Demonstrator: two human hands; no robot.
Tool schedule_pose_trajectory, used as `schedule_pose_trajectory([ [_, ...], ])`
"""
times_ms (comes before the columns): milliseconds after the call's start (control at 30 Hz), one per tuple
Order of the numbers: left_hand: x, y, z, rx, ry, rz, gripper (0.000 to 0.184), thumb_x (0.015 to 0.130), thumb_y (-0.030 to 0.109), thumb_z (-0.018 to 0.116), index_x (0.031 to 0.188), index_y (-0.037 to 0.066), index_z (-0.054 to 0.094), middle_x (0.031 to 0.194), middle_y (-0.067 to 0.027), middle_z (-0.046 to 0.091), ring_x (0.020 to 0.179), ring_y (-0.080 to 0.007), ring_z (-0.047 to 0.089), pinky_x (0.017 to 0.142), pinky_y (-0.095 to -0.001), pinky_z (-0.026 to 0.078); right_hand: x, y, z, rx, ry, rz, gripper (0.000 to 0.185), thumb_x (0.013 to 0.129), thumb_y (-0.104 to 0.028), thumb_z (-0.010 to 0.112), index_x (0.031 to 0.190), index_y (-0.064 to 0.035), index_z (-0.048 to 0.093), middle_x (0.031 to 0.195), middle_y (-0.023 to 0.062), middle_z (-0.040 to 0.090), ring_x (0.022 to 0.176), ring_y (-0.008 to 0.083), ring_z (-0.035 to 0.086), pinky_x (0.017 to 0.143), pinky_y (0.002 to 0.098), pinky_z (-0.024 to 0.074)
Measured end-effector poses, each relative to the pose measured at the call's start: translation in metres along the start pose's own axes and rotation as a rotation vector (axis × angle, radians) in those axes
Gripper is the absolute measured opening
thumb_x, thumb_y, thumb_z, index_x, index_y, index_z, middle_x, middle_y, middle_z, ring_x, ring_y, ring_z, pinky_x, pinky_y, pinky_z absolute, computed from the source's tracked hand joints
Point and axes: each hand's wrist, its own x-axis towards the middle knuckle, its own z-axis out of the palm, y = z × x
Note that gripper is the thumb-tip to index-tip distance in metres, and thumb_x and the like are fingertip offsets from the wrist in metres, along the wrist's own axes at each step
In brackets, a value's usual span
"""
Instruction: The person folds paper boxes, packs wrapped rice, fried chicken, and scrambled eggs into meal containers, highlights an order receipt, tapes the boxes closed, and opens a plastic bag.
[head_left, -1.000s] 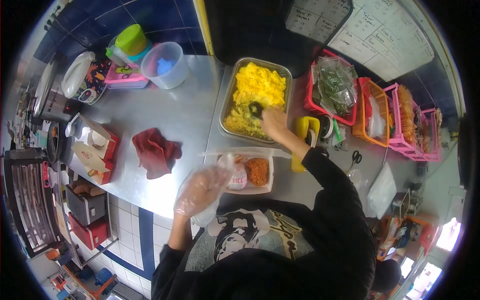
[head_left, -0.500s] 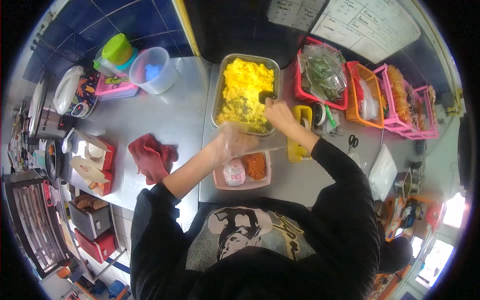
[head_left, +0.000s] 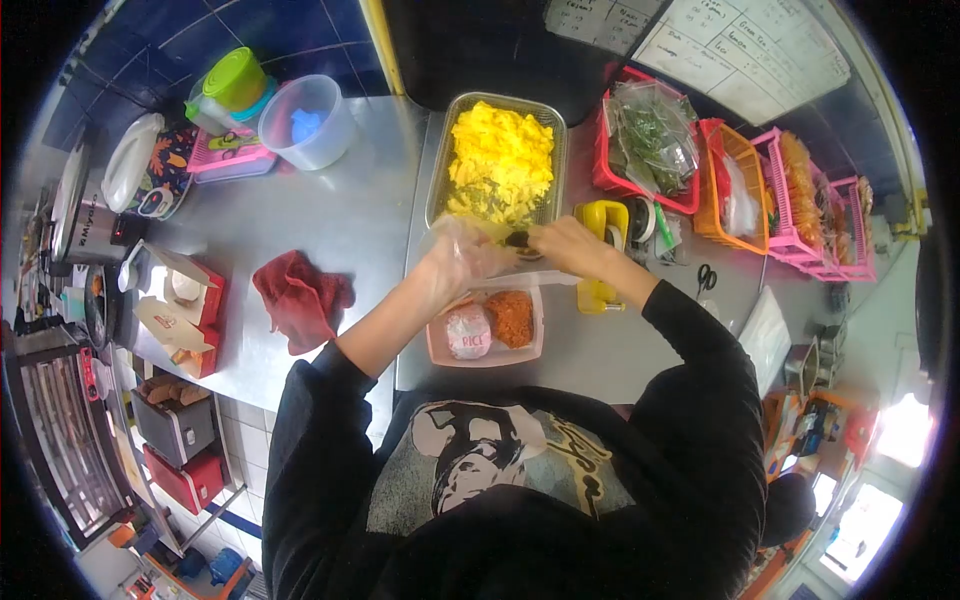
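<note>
My right hand [head_left: 565,246] is closed around a black utensil [head_left: 517,240], perhaps a spoon, at the near edge of the metal tray [head_left: 431,200]. Its full shape is hidden. Chunky yellow scrambled egg [head_left: 500,150] fills much of that tray. My left hand [head_left: 462,252], in a clear plastic glove, is beside the utensil; its fingers are blurred. Just below both hands lies an open paper food box [head_left: 485,362]. Inside it are a wrapped portion of rice [head_left: 468,335] and a breaded fried piece [head_left: 510,318], side by side.
A yellow tape dispenser [head_left: 598,225] stands right of the tray, near baskets [head_left: 690,205] of packets. Scissors [head_left: 706,277] lie farther right. To the left are a red cloth [head_left: 295,300], a clear tub [head_left: 335,140] and an open red-and-white box [head_left: 180,320].
My right hand has come down from over the egg to the tray's near edge, bringing the black utensil along. My left hand is slightly higher, and the hands are closer together.
</note>
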Motion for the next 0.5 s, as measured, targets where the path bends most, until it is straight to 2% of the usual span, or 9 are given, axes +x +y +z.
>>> schedule_pose_trajectory([
  [100, 0.002, 0.001, 0.004, 0.045, 0.065, 0.013, 0.032, 0.089, 0.005, 0.052, 0.115, -0.013, 0.051, 0.115, -0.0248, 0.055, 0.100, -0.0350, 0.059, 0.086, -0.0405, 0.052, 0.001, 0.012, -0.005, 0.091, -0.029, -0.018, 0.003, 0.073, -0.006, 0.059, 0.075, -0.0038, 0.059, 0.078, 0.0120, 0.056, 0.074, 0.0300, 0.060, 0.059, 0.0403, 0.0448],
  [133, 0.002, 0.001, 0.002, 0.018, 0.131, 0.013, 0.034, 0.088, 0.007, 0.055, 0.115, -0.013, 0.051, 0.116, -0.0236, 0.055, 0.100, -0.0319, 0.059, 0.085, -0.0387, 0.052, 0.002, 0.015, -0.005, 0.095, -0.028, -0.021, 0.003, 0.073, -0.006, 0.059, 0.075, -0.0038, 0.059, 0.078, 0.0120, 0.056, 0.074, 0.0300, 0.060, 0.059, 0.0403, 0.0448],
  [200, 0.011, -0.005, -0.016, -0.011, 0.199, 0.012, 0.037, 0.087, 0.009, 0.059, 0.114, -0.014, 0.050, 0.116, -0.0225, 0.056, 0.100, -0.0288, 0.060, 0.083, -0.0369, 0.053, 0.003, 0.025, -0.004, 0.283, -0.022, 0.141, 0.005, 0.075, -0.007, 0.059, 0.076, -0.0031, 0.061, 0.078, 0.0128, 0.060, 0.069, 0.0296, 0.061, 0.058, 0.0384, 0.0451],
  [233, 0.022, -0.014, -0.040, 0.248, 0.083, 0.121, 0.038, 0.086, 0.009, 0.059, 0.116, -0.012, 0.050, 0.116, -0.0227, 0.055, 0.100, -0.0297, 0.060, 0.081, -0.0376, 0.053, 0.004, 0.031, -0.003, 0.286, -0.026, 0.138, 0.005, 0.075, -0.007, 0.059, 0.076, -0.0031, 0.061, 0.078, 0.0128, 0.060, 0.069, 0.0296, 0.061, 0.058, 0.0384, 0.0451],
  [300, 0.022, -0.015, -0.050, 0.509, -0.031, 0.227, 0.039, 0.085, 0.009, 0.060, 0.117, -0.011, 0.049, 0.115, -0.0229, 0.055, 0.100, -0.0306, 0.060, 0.079, -0.0383, 0.054, 0.008, 0.045, 0.001, 0.635, -0.160, 0.488, 0.010, 0.077, -0.009, 0.059, 0.082, -0.0013, 0.064, 0.074, 0.0100, 0.064, 0.061, 0.0227, 0.062, 0.056, 0.0330, 0.0456],
  [333, 0.020, -0.011, -0.057, 0.723, -0.026, 0.253, 0.037, 0.086, 0.010, 0.057, 0.117, -0.010, 0.049, 0.115, -0.0235, 0.054, 0.099, -0.0340, 0.059, 0.080, -0.0418, 0.052, 0.010, 0.051, 0.003, 0.636, -0.161, 0.486, 0.010, 0.077, -0.009, 0.059, 0.082, -0.0013, 0.064, 0.074, 0.0100, 0.064, 0.061, 0.0227, 0.062, 0.056, 0.0330, 0.0456],
  [400, 0.005, -0.001, -0.054, 1.150, -0.018, 0.295, 0.034, 0.087, 0.013, 0.051, 0.115, -0.007, 0.049, 0.113, -0.0245, 0.052, 0.097, -0.0407, 0.057, 0.081, -0.0489, 0.050, 0.011, 0.059, 0.007, 0.862, -0.269, 0.649, 0.014, 0.081, -0.010, 0.059, 0.088, 0.0007, 0.065, 0.070, 0.0063, 0.065, 0.058, 0.0132, 0.059, 0.054, 0.0266, 0.0452],
  [433, -0.003, 0.002, -0.052, 1.363, -0.012, 0.312, 0.033, 0.088, 0.014, 0.048, 0.114, -0.006, 0.049, 0.113, -0.0251, 0.052, 0.095, -0.0441, 0.056, 0.082, -0.0524, 0.048, 0.010, 0.062, 0.013, 1.054, -0.189, 0.711, 0.014, 0.085, -0.011, 0.058, 0.088, 0.0010, 0.065, 0.070, 0.0029, 0.062, 0.061, 0.0085, 0.057, 0.053, 0.0231, 0.0440],
  [500, -0.025, 0.008, -0.024, 1.572, 0.000, 0.325, 0.032, 0.089, 0.015, 0.045, 0.114, -0.004, 0.049, 0.112, -0.0256, 0.051, 0.094, -0.0474, 0.055, 0.083, -0.0560, 0.047, 0.010, 0.066, 0.015, 1.150, -0.136, 0.742, 0.014, 0.086, -0.011, 0.058, 0.087, 0.0009, 0.065, 0.070, 0.0035, 0.062, 0.061, 0.0091, 0.057, 0.053, 0.0225, 0.0439],
])
